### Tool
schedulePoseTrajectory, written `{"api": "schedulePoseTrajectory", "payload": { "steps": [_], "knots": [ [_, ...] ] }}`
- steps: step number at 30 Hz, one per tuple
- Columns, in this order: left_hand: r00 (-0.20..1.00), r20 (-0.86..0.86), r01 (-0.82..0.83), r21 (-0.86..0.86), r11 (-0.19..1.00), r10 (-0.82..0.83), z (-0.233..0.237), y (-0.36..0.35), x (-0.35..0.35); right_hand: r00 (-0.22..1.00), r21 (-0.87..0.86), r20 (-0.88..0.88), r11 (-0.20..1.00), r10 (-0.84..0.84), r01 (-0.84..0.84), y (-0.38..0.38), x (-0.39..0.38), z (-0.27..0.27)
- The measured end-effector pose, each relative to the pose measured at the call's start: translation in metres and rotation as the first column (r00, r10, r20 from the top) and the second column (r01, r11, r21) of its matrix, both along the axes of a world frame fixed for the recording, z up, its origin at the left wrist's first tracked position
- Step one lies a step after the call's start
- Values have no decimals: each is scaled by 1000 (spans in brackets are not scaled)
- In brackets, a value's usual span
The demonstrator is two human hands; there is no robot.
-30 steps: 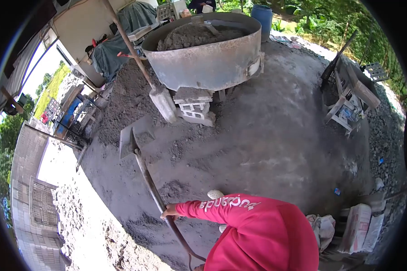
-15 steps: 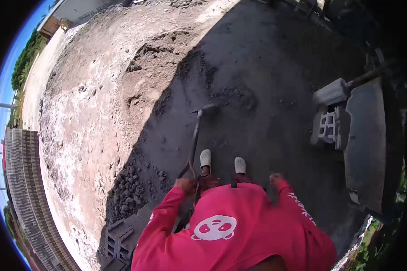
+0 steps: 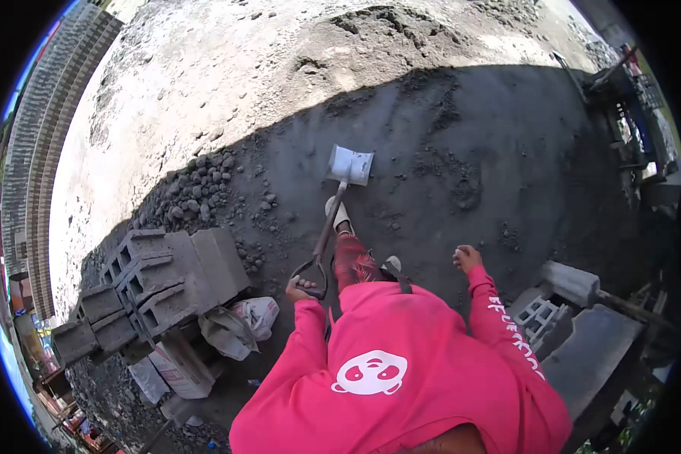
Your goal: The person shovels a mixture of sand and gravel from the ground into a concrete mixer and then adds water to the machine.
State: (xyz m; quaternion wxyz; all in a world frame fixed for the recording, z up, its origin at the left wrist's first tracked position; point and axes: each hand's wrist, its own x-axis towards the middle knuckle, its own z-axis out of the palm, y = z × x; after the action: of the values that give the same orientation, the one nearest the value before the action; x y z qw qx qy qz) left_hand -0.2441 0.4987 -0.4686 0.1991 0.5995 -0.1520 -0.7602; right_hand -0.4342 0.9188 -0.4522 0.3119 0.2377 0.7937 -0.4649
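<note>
My left hand (image 3: 301,288) is closed round the dark D-shaped handle of a shovel (image 3: 328,231). The shaft runs forward from the hand, and the pale metal blade (image 3: 349,165) is near the ground ahead of my front foot, its face up. My right hand (image 3: 467,258) hangs out to the right over the dark ground, away from the shovel. Its fingers are curled, and nothing shows in them.
Grey concrete blocks (image 3: 159,280) are piled at the left beside white sacks (image 3: 256,316) and a heap of stones (image 3: 200,189). At the right lie a hollow block (image 3: 539,316), a pale cylinder (image 3: 571,283) and a grey sheet (image 3: 592,348).
The view has turned left, bringing the block pile and sacks into sight. The shovel blade has swung from edge-on to face up, and one foot has stepped forward.
</note>
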Motion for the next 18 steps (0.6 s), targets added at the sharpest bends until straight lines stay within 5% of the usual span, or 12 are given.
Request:
{"api": "schedulePoseTrajectory", "payload": {
  "steps": [5,10,12,14,15,17,18],
  "knots": [
    [987,-7,-161,78,984,162,-12,2,-82,989,-138,-69,980,134,-143,-88,-133,19],
    [986,-127,-91,130,987,108,-54,-25,-281,915,-102,104,920,389,-379,-228,-211,-39],
    [969,-122,-175,277,945,215,-79,-31,-359,882,-61,311,933,356,-355,-289,-231,-77],
    [974,-113,-159,280,947,197,-102,4,-358,888,-125,461,990,-3,69,-343,-244,-103],
    [978,-146,-111,231,966,148,-116,14,-355,878,-114,479,992,2,59,-351,-249,-112],
    [971,77,-234,159,959,224,-174,37,-333,726,95,686,986,37,-140,-376,-257,-144],
    [969,108,-234,130,964,221,-153,27,-337,778,109,628,990,-2,-85,-375,-248,-161]
  ]
}}
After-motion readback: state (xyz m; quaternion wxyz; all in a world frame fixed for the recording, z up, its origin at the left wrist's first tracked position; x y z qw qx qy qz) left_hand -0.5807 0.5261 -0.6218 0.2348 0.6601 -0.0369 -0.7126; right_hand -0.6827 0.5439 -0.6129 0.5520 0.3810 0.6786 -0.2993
